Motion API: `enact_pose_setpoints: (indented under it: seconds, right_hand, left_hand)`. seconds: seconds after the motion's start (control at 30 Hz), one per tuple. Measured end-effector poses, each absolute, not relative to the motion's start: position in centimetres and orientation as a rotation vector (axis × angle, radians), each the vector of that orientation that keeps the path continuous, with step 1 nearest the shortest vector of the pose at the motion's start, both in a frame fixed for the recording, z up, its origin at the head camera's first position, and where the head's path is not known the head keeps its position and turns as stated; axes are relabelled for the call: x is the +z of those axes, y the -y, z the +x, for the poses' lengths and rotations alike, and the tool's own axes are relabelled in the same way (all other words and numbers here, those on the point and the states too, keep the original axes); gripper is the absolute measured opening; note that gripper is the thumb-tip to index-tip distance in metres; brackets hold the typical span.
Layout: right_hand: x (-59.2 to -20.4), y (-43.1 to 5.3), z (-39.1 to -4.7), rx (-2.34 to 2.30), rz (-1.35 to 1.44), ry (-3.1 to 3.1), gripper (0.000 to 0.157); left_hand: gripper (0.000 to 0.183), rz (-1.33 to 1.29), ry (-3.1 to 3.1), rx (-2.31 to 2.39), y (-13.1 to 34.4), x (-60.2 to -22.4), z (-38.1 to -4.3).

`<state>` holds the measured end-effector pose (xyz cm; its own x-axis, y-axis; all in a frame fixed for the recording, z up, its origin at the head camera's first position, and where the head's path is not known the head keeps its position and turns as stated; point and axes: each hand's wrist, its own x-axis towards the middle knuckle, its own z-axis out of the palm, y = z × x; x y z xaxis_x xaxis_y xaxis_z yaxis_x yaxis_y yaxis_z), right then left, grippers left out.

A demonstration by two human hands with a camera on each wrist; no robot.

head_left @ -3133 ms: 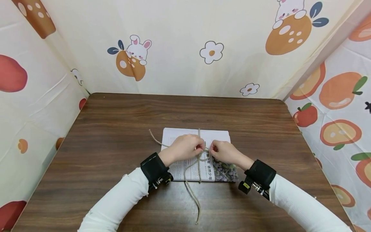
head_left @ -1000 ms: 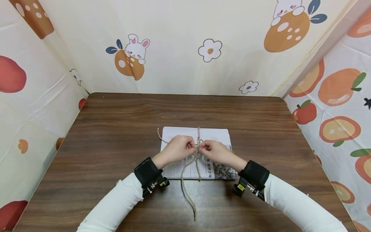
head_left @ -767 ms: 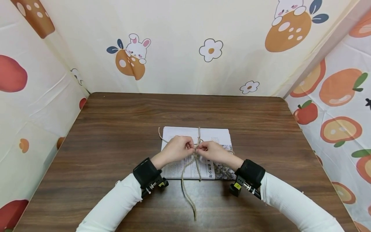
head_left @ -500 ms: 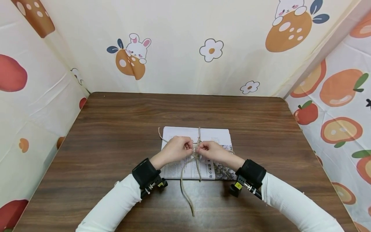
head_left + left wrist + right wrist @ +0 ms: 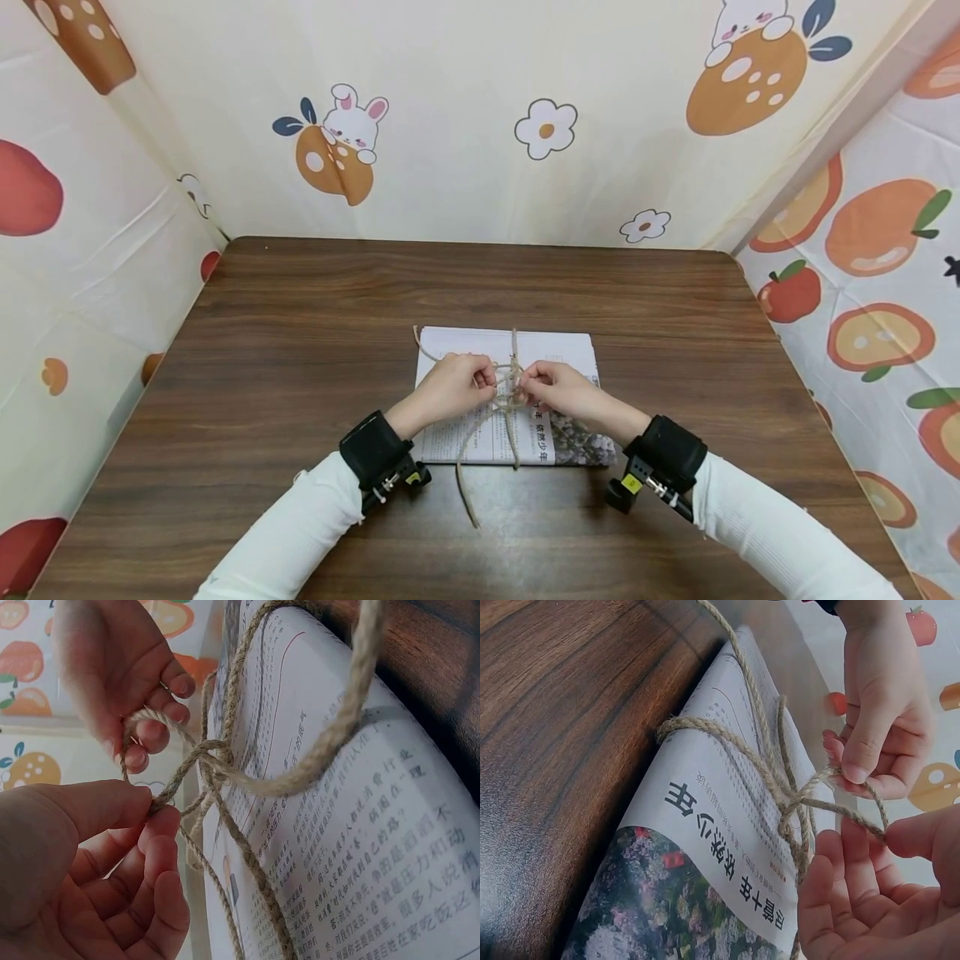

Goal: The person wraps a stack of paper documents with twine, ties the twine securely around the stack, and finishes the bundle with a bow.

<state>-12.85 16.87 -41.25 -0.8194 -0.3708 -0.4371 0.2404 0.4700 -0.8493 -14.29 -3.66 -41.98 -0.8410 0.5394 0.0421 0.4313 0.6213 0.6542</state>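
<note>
A folded stack of newspapers lies on the table, with jute twine wrapped round it and crossing on top. In the left wrist view, my left hand pinches a strand of the twine between thumb and forefinger, just beside the knot. My right hand faces it from the right side of the knot; its thumb and fingers pinch a small twine loop, seen in the right wrist view. One loose tail of twine hangs over the near edge of the stack onto the table; another end sticks out at the far left corner.
The brown wood-grain table extends round the stack on all sides. Printed cloth walls rise behind and at both sides. Each wrist wears a black strap with a small camera.
The hands came together over the knot, then my right hand drew a little to the right, leaving a gap. The near tail of twine has shortened and shifted left.
</note>
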Motion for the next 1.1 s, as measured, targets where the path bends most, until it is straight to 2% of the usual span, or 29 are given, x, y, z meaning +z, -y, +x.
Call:
enact_pose_setpoints:
  seconds: [0.3,1.1]
  right_hand:
    - [-40.8,-17.5,-12.7,-1.314,-0.15,-2.176,0.031]
    - [-38.8,-20.2,-12.7,-1.205,-0.221,-2.244,0.03]
  left_hand:
    - [0.011,0.822,-2.686,1.012,3.7,-42.3,-14.4]
    - [0.009,0.8,-2.684,1.038,4.4,-42.5,-14.5]
